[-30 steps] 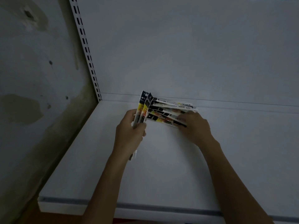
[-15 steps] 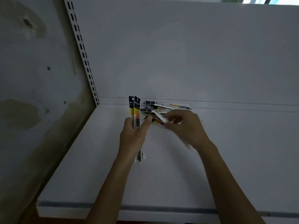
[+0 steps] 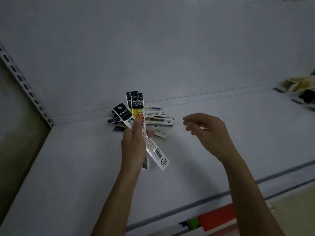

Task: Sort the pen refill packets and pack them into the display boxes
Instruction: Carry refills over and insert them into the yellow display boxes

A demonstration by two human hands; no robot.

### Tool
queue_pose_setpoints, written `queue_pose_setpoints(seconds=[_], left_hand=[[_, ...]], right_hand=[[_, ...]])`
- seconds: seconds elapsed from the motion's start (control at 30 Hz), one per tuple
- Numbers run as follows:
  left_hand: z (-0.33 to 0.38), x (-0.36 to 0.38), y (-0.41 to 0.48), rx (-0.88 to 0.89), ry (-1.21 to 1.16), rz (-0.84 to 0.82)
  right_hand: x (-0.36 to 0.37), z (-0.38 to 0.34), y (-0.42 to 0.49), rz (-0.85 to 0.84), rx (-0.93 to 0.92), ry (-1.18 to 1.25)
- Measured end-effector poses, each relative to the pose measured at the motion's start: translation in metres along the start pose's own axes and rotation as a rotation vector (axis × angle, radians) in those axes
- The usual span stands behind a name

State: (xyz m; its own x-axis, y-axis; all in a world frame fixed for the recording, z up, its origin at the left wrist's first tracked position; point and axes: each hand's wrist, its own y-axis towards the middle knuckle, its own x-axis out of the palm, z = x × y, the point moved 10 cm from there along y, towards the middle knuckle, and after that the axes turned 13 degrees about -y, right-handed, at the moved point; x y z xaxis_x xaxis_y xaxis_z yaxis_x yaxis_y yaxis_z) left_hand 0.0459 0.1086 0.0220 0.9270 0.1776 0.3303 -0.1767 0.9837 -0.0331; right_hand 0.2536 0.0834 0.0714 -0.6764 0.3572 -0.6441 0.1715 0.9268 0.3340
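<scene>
My left hand (image 3: 134,147) grips a fan of several long pen refill packets (image 3: 136,108) with black tops and yellow labels, held above a white shelf (image 3: 85,167). One packet slants down to the right, its barcode end (image 3: 160,155) showing. More refill packets (image 3: 158,118) lie in a loose pile on the shelf against the back panel, just behind my left hand. My right hand (image 3: 208,132) hovers to the right of the pile with fingers loosely curled and nothing in it. Display boxes (image 3: 300,89) sit at the far right of the shelf, blurred.
A perforated upright (image 3: 25,86) runs down the left side beside a stained wall. The shelf's front edge (image 3: 187,206) has a grey strip. Below it show red, green and blue items (image 3: 213,218) on a lower level.
My right hand has let go of the pile and drawn back to the right, empty. Another packet has joined the fan in my left hand. The view has swung right, showing the boxes.
</scene>
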Motion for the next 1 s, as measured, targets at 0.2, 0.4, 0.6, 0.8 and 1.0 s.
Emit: queue_pose_setpoints(seconds=[0.2, 0.4, 0.6, 0.8, 1.0], left_hand=[[-0.04, 0.126, -0.028, -0.092, -0.003, -0.248], [-0.098, 0.295, -0.115, -0.24, -0.147, -0.576], [-0.147, 0.424, -0.206, -0.269, -0.09, -0.762], [-0.17, 0.51, -0.236, -0.136, -0.054, -0.844], [-0.204, 0.583, -0.212, -0.156, -0.063, -0.737]], right_hand=[[-0.132, 0.097, -0.049, 0.272, 0.23, -0.231], [-0.273, 0.197, -0.121, 0.419, 0.464, -0.386], [-0.382, 0.286, -0.187, 0.498, 0.613, -0.493], [-0.438, 0.349, -0.203, 0.487, 0.64, -0.541], [-0.468, 0.414, -0.148, 0.436, 0.593, -0.541]])
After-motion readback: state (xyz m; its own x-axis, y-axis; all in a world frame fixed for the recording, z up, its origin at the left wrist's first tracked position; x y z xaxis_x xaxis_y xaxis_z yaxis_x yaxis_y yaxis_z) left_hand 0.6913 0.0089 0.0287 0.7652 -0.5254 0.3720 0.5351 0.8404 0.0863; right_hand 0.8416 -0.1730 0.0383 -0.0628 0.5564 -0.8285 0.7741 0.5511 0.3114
